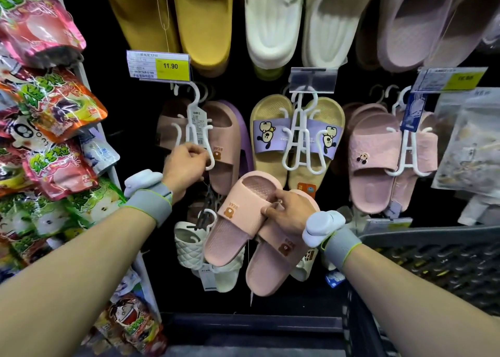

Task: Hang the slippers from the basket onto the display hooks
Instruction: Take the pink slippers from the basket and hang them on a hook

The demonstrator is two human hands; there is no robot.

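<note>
Gripping pink slipper pair (259, 229), right hand (286, 210); toes down-left, heels up; left hand (186, 164) pinching white hanger (198, 140).

My bare forearms each wore a grey wristband (150, 205) edged in lime green, with a white rounded device (322, 225) strapped at the wrist.

One view only, worn on the head, looking forward and down along both forearms. It sits close to the dark display wall (270, 289), wide-angle and bending the edges, with snack bags (48, 108) far left and a basket (433, 262) lower right.
</note>
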